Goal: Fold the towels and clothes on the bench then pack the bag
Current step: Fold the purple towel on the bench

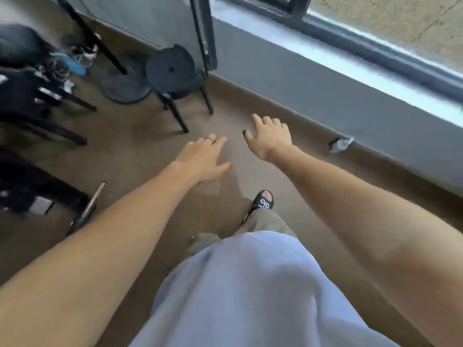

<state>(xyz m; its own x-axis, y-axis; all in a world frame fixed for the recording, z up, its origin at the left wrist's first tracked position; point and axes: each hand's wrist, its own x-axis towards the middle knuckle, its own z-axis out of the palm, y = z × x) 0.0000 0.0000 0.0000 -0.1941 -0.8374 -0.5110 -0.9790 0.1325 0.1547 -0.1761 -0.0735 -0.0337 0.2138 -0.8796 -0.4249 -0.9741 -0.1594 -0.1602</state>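
Observation:
Both my arms stretch forward over a brown floor. My left hand is flat, fingers apart, with a ring on one finger and nothing in it. My right hand is also spread and empty, a little farther forward. No towel, bench or bag shows clearly in this blurred head view. Dark blurred things sit on dark furniture at the far left; I cannot tell what they are.
A round black stool stands ahead on the floor beside a dark pole. A grey wall and window sill run along the right. A small crumpled object lies by the wall. My sandalled foot is below my hands.

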